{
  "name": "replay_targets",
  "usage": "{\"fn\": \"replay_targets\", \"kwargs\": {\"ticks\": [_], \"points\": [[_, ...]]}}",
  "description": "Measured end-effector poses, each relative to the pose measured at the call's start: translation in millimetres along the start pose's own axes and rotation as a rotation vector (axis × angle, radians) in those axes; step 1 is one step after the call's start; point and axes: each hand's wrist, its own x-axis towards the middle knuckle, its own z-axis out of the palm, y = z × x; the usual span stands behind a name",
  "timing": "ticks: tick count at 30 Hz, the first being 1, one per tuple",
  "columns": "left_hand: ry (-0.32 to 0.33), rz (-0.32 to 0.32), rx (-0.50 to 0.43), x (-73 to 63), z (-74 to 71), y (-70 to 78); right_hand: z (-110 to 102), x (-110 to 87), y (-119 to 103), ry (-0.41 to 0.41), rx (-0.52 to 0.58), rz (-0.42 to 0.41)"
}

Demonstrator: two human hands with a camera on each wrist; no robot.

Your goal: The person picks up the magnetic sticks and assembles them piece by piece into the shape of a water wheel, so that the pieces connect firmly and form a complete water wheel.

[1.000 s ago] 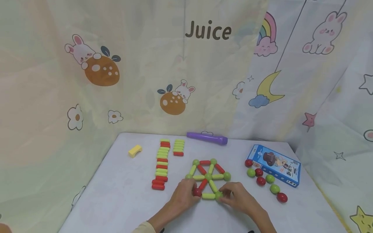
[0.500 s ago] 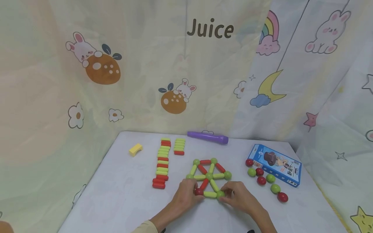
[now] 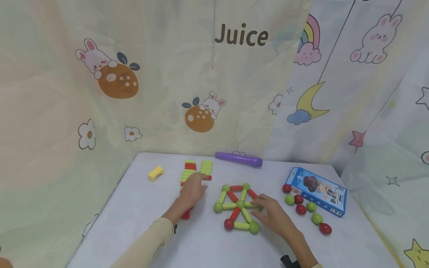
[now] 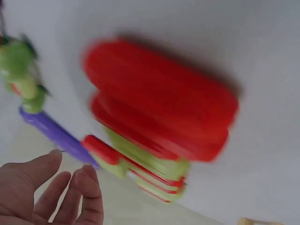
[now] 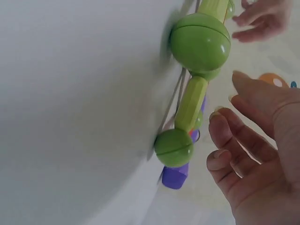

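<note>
My left hand [image 3: 192, 190] reaches over the longer column of red and yellow-green rods [image 3: 188, 174], covering part of it. In the left wrist view its fingers [image 4: 89, 185] are loosely bent with nothing between them; red rods [image 4: 161, 101] loom large nearby. A flat wheel of rods and balls lies mid-table, with a green hub ball [image 3: 240, 204], a red ball [image 3: 229, 223] and a green ball [image 3: 254, 227] at its near side. My right hand [image 3: 272, 216] hovers at the wheel's right, hiding its rightmost ball. The right wrist view shows those fingers [image 5: 220, 129] relaxed and holding nothing, beside a yellow-green rod [image 5: 191, 104].
A shorter rod column [image 3: 206, 167] stands beside the long one. The yellow arch block [image 3: 155, 173] lies at left, a purple microphone-shaped stick [image 3: 238, 159] at the back. Right of the wheel are a blue box [image 3: 316, 190] and several loose red and green balls [image 3: 317, 218].
My left hand has let go of the wheel's red ball and swung left and away to the rods. My right hand has released the near green ball and lifted slightly up and right.
</note>
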Motion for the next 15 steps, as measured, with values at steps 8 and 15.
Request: {"fn": "replay_targets", "kwargs": {"ticks": [8, 15], "points": [[-0.030, -0.022, 0.230, 36.7, 9.3, -21.8, 17.3, 23.3, -4.9, -0.035, -0.062, 0.006], [-0.081, -0.028, 0.291, 44.6, 22.2, -17.1, 19.4, 34.0, -9.4, -0.073, -0.142, 0.083]]}}
